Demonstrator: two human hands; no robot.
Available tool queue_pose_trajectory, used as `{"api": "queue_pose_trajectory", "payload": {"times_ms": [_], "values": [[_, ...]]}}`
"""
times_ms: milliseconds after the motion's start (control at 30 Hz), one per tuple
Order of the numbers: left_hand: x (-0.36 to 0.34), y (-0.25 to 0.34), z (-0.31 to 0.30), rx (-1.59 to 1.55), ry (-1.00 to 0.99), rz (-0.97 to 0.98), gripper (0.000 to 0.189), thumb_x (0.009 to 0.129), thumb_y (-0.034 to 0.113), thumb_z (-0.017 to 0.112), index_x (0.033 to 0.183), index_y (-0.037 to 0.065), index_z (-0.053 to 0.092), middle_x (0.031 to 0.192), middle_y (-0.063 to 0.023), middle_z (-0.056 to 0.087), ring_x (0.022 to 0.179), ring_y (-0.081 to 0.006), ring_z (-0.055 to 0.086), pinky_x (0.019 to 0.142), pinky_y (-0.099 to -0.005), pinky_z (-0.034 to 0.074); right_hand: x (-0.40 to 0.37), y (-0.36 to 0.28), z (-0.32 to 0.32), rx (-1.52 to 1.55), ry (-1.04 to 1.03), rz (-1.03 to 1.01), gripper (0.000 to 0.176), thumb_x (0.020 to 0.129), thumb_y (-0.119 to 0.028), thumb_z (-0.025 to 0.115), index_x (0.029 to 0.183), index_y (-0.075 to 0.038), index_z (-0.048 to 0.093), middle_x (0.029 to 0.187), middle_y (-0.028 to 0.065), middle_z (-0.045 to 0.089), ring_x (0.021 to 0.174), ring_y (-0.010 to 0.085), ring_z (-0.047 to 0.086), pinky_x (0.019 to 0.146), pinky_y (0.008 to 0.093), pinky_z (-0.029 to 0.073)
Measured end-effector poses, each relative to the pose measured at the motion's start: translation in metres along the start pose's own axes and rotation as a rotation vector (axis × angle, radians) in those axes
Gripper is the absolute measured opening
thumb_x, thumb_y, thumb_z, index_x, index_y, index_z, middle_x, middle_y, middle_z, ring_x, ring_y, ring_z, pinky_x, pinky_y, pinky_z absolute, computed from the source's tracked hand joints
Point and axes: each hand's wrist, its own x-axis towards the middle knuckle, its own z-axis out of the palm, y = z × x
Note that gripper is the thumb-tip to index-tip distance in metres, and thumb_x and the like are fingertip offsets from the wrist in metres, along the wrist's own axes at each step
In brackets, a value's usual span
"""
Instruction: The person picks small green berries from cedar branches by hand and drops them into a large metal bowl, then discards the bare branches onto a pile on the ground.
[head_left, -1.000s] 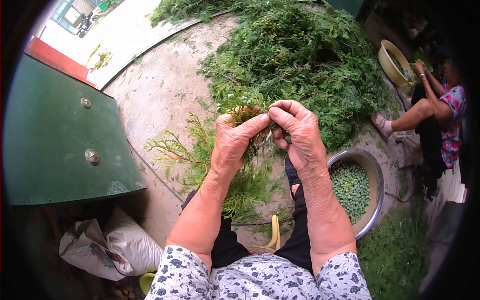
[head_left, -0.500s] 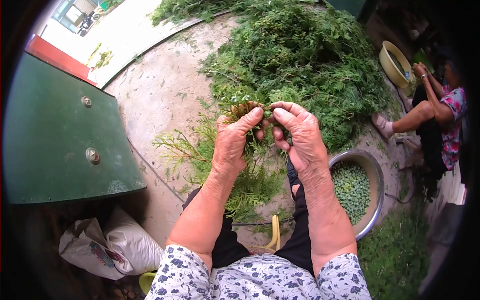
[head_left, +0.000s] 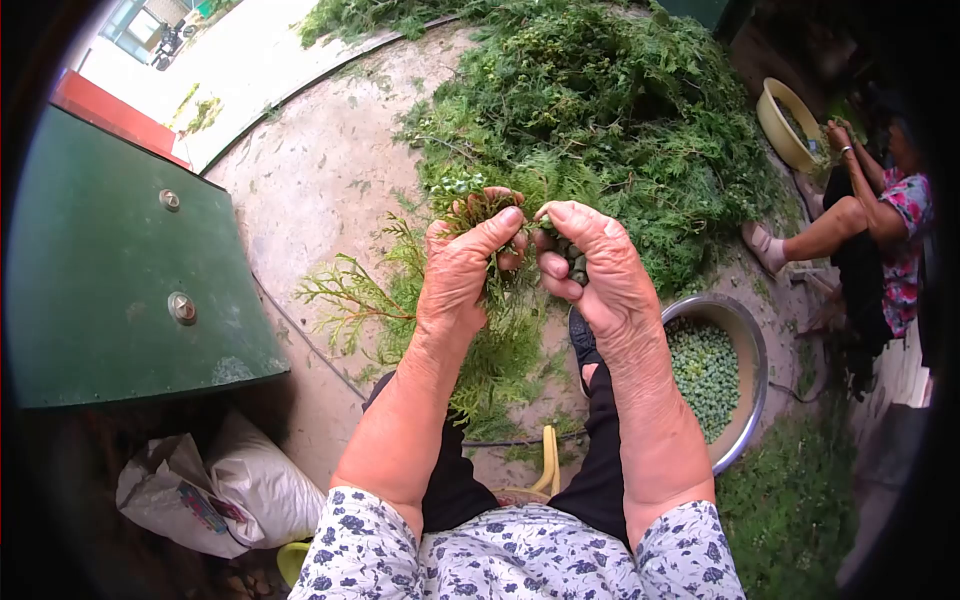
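My left hand is closed around a leafy conifer sprig, whose tips with pale green cones stick up past the fingers. More of its foliage hangs down below that hand. Close beside it, my right hand is curled with several small green cones held in its palm. Its thumb and forefinger meet at the sprig's edge. To the right of my right forearm, a metal basin on the ground holds many picked green cones.
A big heap of cut conifer branches lies ahead. At right, another person sits by a yellow basin. A green metal panel stands at left, with white sacks below it. A cable crosses the floor.
My right thumb and fingers have drawn slightly apart from my left fingertips, and the cones in my right palm show more clearly. The left hand still grips the sprig.
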Motion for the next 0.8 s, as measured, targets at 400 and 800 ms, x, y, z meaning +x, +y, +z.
{"api": "queue_pose_trajectory", "payload": {"times_ms": [400, 800], "values": [[0.010, -0.006, -0.003, -0.017, 0.036, 0.042, 0.009, 0.079, 0.008, 0.067, 0.085, 0.004, 0.062, 0.065, -0.0046, 0.060, 0.048, -0.0109, 0.052, 0.044, -0.0227, 0.041, -0.013, -0.017, -0.060, 0.482, 0.253, -0.111, 0.015, 0.090, -0.016, 0.051, 0.086, -0.002, 0.051, 0.084, 0.0104, 0.054, 0.062, 0.0167, 0.046, 0.041, 0.0233, 0.031], [0.001, -0.007, -0.004, 0.021, -0.035, -0.001, 0.011, 0.082, 0.012, 0.066, 0.090, 0.004, 0.062, 0.073, -0.0056, 0.063, 0.057, -0.0116, 0.057, 0.049, -0.0225, 0.046, -0.165, -0.052, -0.203, 0.403, 0.975, -0.378, 0.045, 0.089, -0.032, 0.057, 0.116, 0.000, 0.041, 0.104, 0.0190, 0.047, 0.086, 0.0316, 0.055, 0.068, 0.0416, 0.052]]}}
